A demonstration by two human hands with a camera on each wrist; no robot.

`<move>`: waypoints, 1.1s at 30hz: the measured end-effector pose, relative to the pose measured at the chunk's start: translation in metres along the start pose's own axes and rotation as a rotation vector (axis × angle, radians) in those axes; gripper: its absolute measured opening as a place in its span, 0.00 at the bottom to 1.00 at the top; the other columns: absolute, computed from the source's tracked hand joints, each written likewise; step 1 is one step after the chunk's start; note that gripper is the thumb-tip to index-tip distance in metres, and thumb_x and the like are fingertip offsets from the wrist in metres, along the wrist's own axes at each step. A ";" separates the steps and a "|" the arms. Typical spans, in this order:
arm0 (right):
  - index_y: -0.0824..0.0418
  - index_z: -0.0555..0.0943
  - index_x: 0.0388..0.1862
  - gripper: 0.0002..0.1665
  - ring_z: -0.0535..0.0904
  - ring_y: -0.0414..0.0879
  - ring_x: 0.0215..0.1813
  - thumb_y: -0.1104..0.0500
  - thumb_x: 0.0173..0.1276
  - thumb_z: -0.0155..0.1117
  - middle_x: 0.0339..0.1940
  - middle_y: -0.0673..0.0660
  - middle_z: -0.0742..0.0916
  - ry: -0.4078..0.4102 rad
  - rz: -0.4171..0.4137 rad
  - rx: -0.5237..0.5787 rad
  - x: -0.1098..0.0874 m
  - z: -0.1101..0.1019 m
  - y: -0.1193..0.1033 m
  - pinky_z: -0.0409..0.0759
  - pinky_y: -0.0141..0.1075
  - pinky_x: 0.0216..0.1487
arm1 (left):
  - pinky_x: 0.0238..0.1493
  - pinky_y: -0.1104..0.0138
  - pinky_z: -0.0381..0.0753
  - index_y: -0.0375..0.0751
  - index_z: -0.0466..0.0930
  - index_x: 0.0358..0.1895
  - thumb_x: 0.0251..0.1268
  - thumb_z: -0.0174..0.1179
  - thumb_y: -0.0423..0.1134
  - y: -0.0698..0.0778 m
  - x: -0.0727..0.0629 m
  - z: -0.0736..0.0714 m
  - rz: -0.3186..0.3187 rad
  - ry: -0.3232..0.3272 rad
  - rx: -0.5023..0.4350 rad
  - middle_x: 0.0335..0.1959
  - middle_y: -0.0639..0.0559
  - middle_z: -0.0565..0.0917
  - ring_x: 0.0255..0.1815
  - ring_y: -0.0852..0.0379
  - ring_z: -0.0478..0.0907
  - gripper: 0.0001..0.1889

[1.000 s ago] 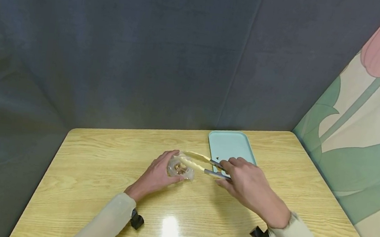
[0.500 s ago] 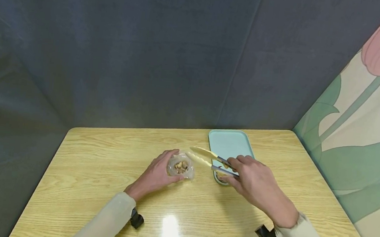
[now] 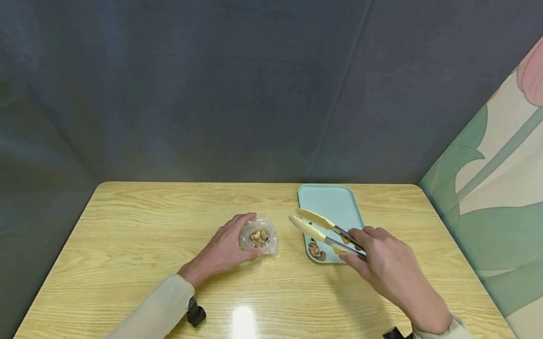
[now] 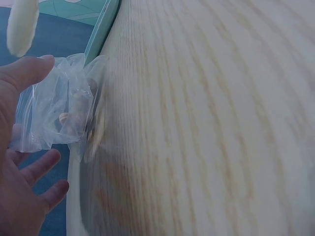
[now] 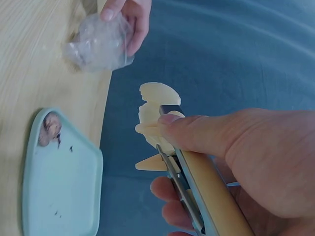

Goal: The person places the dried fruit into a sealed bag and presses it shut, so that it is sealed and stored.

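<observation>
My left hand (image 3: 227, 251) holds a clear plastic bag (image 3: 273, 235) upright on the table, thumb and fingers spread round its mouth. Several brown, wrinkled food pieces (image 3: 259, 238) lie inside it. In the left wrist view, my thumb bends over the crinkled bag (image 4: 56, 110). My right hand (image 3: 392, 268) grips tongs (image 3: 313, 232) with cream tips and metal arms. The tips stand apart over the left part of a light blue tray (image 3: 328, 196), with nothing between them. More brown pieces (image 3: 316, 250) lie in the tray's near left corner.
The wooden table (image 3: 156, 224) carries the bag and the tray. Small dark crumbs (image 5: 71, 148) dot the tray in the right wrist view. A dark curtain (image 3: 212, 75) hangs behind the table, and a tulip-patterned wall (image 3: 520, 218) stands at the right.
My right hand has drawn the tongs rightward, away from above the bag to over the tray. Pieces in the bag and the tray's corner are now uncovered. My left hand has stayed in place.
</observation>
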State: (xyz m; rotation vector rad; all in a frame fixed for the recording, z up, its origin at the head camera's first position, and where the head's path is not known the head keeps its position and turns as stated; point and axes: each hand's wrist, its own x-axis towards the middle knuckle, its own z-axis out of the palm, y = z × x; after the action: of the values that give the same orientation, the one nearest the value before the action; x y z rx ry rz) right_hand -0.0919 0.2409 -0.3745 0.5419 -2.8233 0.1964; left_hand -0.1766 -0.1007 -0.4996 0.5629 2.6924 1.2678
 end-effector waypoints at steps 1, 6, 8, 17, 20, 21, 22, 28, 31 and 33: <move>0.59 0.88 0.51 0.22 0.68 0.38 0.29 0.47 0.66 0.80 0.28 0.45 0.79 -0.006 0.008 0.001 -0.002 0.001 0.002 0.67 0.34 0.25 | 0.76 0.41 0.71 0.57 0.60 0.85 0.64 0.76 0.57 0.000 0.000 0.000 -0.001 -0.001 0.000 0.80 0.54 0.70 0.80 0.43 0.69 0.49; 0.58 0.88 0.49 0.20 0.67 0.38 0.28 0.47 0.66 0.80 0.26 0.44 0.78 -0.020 0.037 0.003 -0.013 0.005 0.012 0.67 0.34 0.25 | 0.77 0.40 0.71 0.56 0.60 0.85 0.64 0.76 0.56 0.000 0.000 0.000 0.002 -0.002 0.001 0.80 0.52 0.70 0.79 0.43 0.69 0.49; 0.59 0.88 0.48 0.20 0.66 0.38 0.28 0.47 0.66 0.80 0.25 0.44 0.77 -0.031 0.050 0.006 -0.017 0.008 0.016 0.66 0.34 0.24 | 0.77 0.40 0.70 0.55 0.60 0.85 0.64 0.76 0.56 0.000 0.001 0.000 0.005 0.000 0.002 0.80 0.52 0.70 0.79 0.43 0.70 0.49; 0.54 0.86 0.42 0.15 0.64 0.38 0.28 0.48 0.66 0.80 0.24 0.43 0.73 -0.086 0.125 0.025 -0.035 0.021 0.027 0.63 0.33 0.24 | 0.76 0.41 0.72 0.54 0.60 0.85 0.64 0.77 0.55 0.001 0.000 0.001 0.009 0.000 -0.014 0.80 0.52 0.70 0.79 0.42 0.70 0.49; 0.53 0.85 0.41 0.14 0.64 0.38 0.28 0.47 0.66 0.80 0.23 0.43 0.73 -0.106 0.137 0.027 -0.039 0.025 0.029 0.62 0.33 0.24 | 0.76 0.40 0.71 0.55 0.60 0.85 0.64 0.77 0.55 0.001 0.000 0.001 0.007 -0.001 -0.015 0.80 0.52 0.70 0.79 0.43 0.70 0.49; 0.53 0.85 0.40 0.14 0.64 0.38 0.28 0.47 0.66 0.79 0.23 0.43 0.73 -0.113 0.140 0.031 -0.040 0.026 0.030 0.62 0.33 0.24 | 0.76 0.40 0.71 0.55 0.60 0.85 0.64 0.77 0.55 0.001 0.000 0.001 0.007 -0.001 -0.015 0.80 0.52 0.70 0.79 0.43 0.70 0.49; 0.52 0.85 0.40 0.14 0.64 0.38 0.27 0.47 0.66 0.79 0.23 0.43 0.73 -0.119 0.146 0.034 -0.041 0.027 0.031 0.63 0.33 0.24 | 0.76 0.40 0.71 0.54 0.60 0.84 0.64 0.77 0.55 0.001 0.000 0.000 0.009 0.002 -0.016 0.80 0.52 0.70 0.79 0.43 0.70 0.49; 0.52 0.84 0.39 0.14 0.66 0.38 0.27 0.47 0.66 0.79 0.24 0.43 0.74 -0.139 0.166 0.052 -0.043 0.031 0.033 0.64 0.34 0.24 | 0.76 0.39 0.71 0.53 0.62 0.84 0.63 0.77 0.55 0.001 -0.001 0.000 0.024 0.011 -0.020 0.79 0.51 0.71 0.77 0.44 0.72 0.48; 0.52 0.84 0.39 0.14 0.65 0.38 0.28 0.47 0.67 0.79 0.24 0.43 0.74 -0.147 0.166 0.058 -0.043 0.033 0.033 0.64 0.34 0.24 | 0.76 0.40 0.71 0.54 0.62 0.84 0.63 0.78 0.55 0.000 -0.001 -0.001 0.026 0.012 -0.014 0.79 0.51 0.72 0.77 0.44 0.72 0.48; 0.52 0.85 0.39 0.14 0.65 0.38 0.27 0.46 0.67 0.79 0.24 0.43 0.74 -0.149 0.164 0.060 -0.043 0.035 0.033 0.64 0.34 0.24 | 0.76 0.40 0.71 0.55 0.62 0.84 0.63 0.78 0.55 0.001 -0.001 -0.001 0.024 0.014 -0.010 0.79 0.51 0.72 0.77 0.44 0.72 0.48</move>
State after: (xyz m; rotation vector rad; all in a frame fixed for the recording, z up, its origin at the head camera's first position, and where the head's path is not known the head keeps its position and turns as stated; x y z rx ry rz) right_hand -0.0739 0.2800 -0.4223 0.3497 -3.0174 0.2843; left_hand -0.1754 -0.1012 -0.4987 0.5897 2.6966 1.2953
